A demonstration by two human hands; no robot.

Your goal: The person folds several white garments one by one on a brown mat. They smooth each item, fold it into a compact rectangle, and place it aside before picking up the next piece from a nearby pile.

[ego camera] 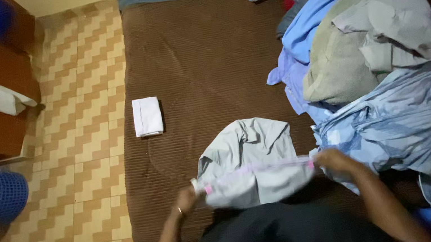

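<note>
- The left hand (186, 200) and right hand (334, 161) are each pinching an end of the pale grey garment (249, 158)'s pink-trimmed waistband, fingers pressed shut on it.
- The garment is lying on the brown bed (201, 60) between the hands, apparently mid-fold; folding it on would call for even edges.
- Beyond the left fingers, a folded white cloth (147, 116) is lying.
- Right of the right fingers, a heap of unfolded laundry (385, 73) is waiting.

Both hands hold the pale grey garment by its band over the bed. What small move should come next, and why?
Probably lay the pale grey garment flat: both the left hand and right hand stretch its band, while its far end lies crumpled on the brown bed cover.
</note>
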